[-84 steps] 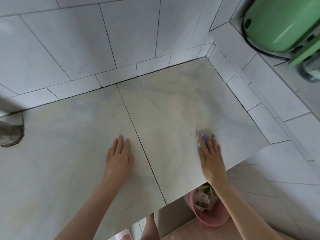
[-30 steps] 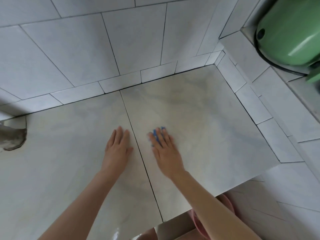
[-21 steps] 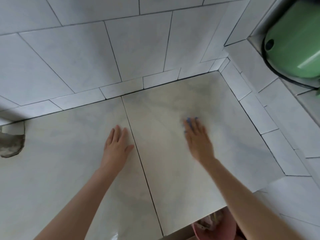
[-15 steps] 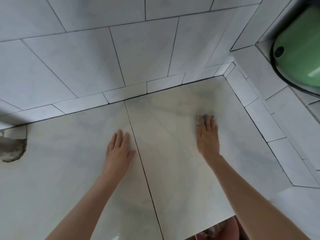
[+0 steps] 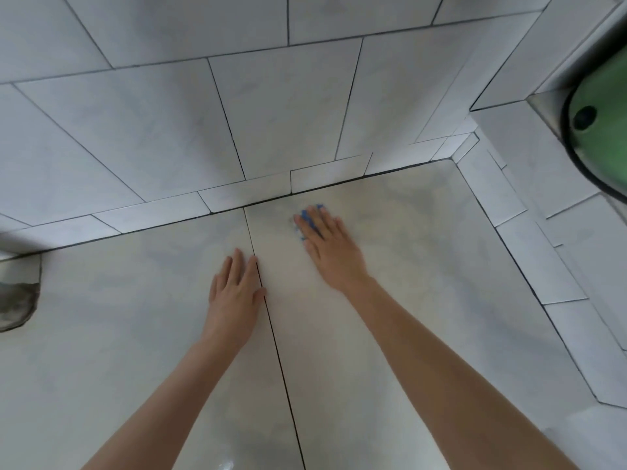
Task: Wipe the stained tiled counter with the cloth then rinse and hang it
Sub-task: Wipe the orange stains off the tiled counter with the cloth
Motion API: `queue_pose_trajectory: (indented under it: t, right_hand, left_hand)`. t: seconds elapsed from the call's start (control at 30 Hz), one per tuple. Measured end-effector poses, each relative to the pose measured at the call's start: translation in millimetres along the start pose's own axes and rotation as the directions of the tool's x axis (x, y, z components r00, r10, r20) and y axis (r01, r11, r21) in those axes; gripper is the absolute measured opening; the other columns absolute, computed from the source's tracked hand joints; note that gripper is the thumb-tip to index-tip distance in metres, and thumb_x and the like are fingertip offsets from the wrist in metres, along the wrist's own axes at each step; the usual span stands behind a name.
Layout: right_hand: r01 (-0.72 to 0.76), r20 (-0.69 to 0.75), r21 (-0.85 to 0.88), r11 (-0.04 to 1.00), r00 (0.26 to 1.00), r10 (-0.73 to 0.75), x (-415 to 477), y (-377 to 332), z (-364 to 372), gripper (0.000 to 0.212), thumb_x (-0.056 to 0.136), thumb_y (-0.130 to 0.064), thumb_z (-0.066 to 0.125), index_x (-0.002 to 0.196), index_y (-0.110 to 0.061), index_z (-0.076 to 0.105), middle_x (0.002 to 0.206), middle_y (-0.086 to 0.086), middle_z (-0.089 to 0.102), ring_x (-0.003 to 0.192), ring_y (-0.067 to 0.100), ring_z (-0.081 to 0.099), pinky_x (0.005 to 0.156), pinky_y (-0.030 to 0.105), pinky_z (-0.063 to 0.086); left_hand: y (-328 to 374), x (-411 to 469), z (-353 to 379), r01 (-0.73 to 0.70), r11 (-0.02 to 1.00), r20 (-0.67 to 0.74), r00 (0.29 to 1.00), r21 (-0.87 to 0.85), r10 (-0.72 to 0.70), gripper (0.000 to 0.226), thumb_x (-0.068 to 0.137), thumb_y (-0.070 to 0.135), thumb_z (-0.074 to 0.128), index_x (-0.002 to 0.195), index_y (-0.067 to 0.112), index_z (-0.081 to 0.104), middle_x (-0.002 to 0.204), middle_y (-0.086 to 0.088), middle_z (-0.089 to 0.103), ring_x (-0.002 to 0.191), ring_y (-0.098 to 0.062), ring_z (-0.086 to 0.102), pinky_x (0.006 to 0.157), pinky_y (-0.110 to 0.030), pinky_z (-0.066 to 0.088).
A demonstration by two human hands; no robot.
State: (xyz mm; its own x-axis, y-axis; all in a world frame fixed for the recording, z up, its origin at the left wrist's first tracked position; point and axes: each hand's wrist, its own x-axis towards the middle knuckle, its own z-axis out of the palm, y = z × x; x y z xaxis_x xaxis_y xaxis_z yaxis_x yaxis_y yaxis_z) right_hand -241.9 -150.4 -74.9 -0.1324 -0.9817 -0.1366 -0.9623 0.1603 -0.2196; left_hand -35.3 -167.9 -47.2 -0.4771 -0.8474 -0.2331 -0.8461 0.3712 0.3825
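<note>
The left forearm (image 5: 163,395) and right forearm (image 5: 441,361) were bare along their whole visible length, slender and smooth. The left hand (image 5: 234,293) and right hand (image 5: 330,247) were bare as well, and the right hand's fingertips looked slightly blurred.

Near the middle of the view the right hand (image 5: 330,249) lies flat with straight fingers on a blue cloth (image 5: 312,216), which peeks out past the fingertips toward 11 o'clock and sits close to the dark joint where the tiled counter (image 5: 441,273) meets the white wall tiles (image 5: 142,130). The left hand (image 5: 234,293) rests palm down at 8 o'clock from it, fingers straight and together, its thumb just beside the grout line (image 5: 281,368) between two counter tiles. A green rounded object (image 5: 602,137) shows at 2 o'clock and a rough grey patch (image 5: 17,301) at 9 o'clock.
</note>
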Motion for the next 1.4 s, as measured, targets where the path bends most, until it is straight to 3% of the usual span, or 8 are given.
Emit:
queue_pose_trajectory:
  t: [0.1, 0.27, 0.33, 0.43, 0.53, 0.67, 0.93, 1.4]
  right_hand:
    - [-0.184, -0.041, -0.016, 0.983, 0.982, 0.183, 5.0, 46.2, -10.8, 0.067, 0.088, -0.043, -0.010, 0.150, -0.025, 0.007, 0.159, -0.002, 0.006, 0.146, 0.020, -0.002, 0.117, 0.035, 0.001]
    - [-0.525, -0.048, 0.086, 0.847, 0.847, 0.530, -5.8, 83.9, -23.2, 0.050, 0.102, -0.027, 0.012, 0.150, -0.024, 0.001, 0.159, 0.001, -0.002, 0.146, 0.020, -0.009, 0.117, 0.034, -0.005]
    - [-0.424, -0.110, 0.032, 0.905, 0.899, 0.425, 3.3, 53.3, -15.5, 0.050, 0.100, -0.024, 0.015, 0.150, -0.016, 0.015, 0.157, 0.007, 0.015, 0.146, 0.027, 0.007, 0.117, 0.037, 0.007]
    - [-0.063, -0.098, 0.031, 0.997, 0.993, 0.066, 20.9, -13.0, -4.5, 0.050, 0.095, -0.024, 0.023, 0.141, -0.012, 0.040, 0.147, 0.010, 0.040, 0.137, 0.032, 0.034, 0.111, 0.039, 0.027]
    - [0.165, 0.042, 0.044, 0.985, 0.985, -0.166, 34.9, -58.9, -0.8, 0.048, 0.102, -0.029, 0.020, 0.150, -0.024, 0.014, 0.159, 0.001, 0.007, 0.146, 0.019, 0.000, 0.117, 0.033, -0.003]
    - [0.189, 0.058, -0.038, 0.981, 0.981, -0.187, 46.5, -41.5, -6.1, 0.048, 0.103, -0.034, 0.016, 0.150, -0.030, 0.007, 0.159, -0.004, -0.001, 0.146, 0.015, -0.006, 0.116, 0.033, -0.006]
    - [-0.135, 0.039, -0.050, 0.990, 0.990, 0.137, 31.6, 85.8, -32.0, 0.049, 0.103, -0.032, 0.016, 0.149, -0.031, 0.000, 0.158, -0.006, -0.005, 0.146, 0.015, -0.008, 0.116, 0.032, -0.003]
    - [-0.530, -0.027, -0.023, 0.848, 0.848, 0.529, 5.1, 222.5, -60.6, 0.051, 0.102, -0.026, 0.015, 0.150, -0.018, 0.000, 0.159, 0.005, -0.002, 0.146, 0.020, -0.005, 0.118, 0.033, -0.004]
  left_hand:
    - [3.7, 0.4, 2.3, 0.027, 1.000, 0.013, 1.000, 0.010, -0.027, 0.056, 0.097, 0.028, 0.038, 0.146, 0.018, 0.014, 0.156, -0.009, 0.000, 0.143, -0.025, -0.003, 0.115, -0.040, 0.005]
    - [4.8, -1.2, 1.3, 0.004, 1.000, -0.024, 1.000, -0.005, -0.004, 0.052, 0.097, 0.020, 0.036, 0.145, 0.016, 0.019, 0.155, -0.010, 0.005, 0.143, -0.026, 0.001, 0.116, -0.040, 0.007]
    - [4.2, -1.3, 1.5, -0.002, 1.000, -0.043, 0.999, -0.011, 0.002, 0.051, 0.096, 0.017, 0.037, 0.145, 0.015, 0.022, 0.155, -0.011, 0.009, 0.143, -0.027, 0.004, 0.116, -0.041, 0.009]
    - [3.6, -1.5, 3.3, -0.002, 1.000, -0.049, 0.999, -0.009, 0.001, 0.051, 0.095, 0.016, 0.040, 0.144, 0.014, 0.023, 0.154, -0.012, 0.011, 0.143, -0.028, 0.006, 0.115, -0.043, 0.010]
    - [4.3, -1.0, 4.3, 0.010, 1.000, -0.040, 0.999, -0.003, -0.010, 0.052, 0.096, 0.018, 0.038, 0.145, 0.015, 0.020, 0.155, -0.011, 0.008, 0.143, -0.026, 0.003, 0.115, -0.041, 0.007]
    - [3.6, -0.4, 2.9, 0.006, 1.000, -0.048, 0.999, -0.004, -0.006, 0.052, 0.096, 0.021, 0.040, 0.145, 0.016, 0.023, 0.155, -0.010, 0.010, 0.143, -0.026, 0.005, 0.115, -0.041, 0.009]
    - [20.9, 3.5, 11.0, 0.070, 0.997, -0.056, 0.996, 0.012, -0.069, 0.062, 0.094, 0.036, 0.040, 0.146, 0.016, 0.013, 0.155, -0.010, 0.002, 0.143, -0.025, -0.005, 0.115, -0.041, 0.000]
    - [48.4, 15.2, 24.6, 0.012, 1.000, -0.030, 0.999, 0.024, -0.011, 0.064, 0.095, 0.039, 0.036, 0.147, 0.015, 0.007, 0.155, -0.007, -0.006, 0.143, -0.021, -0.009, 0.115, -0.037, -0.002]
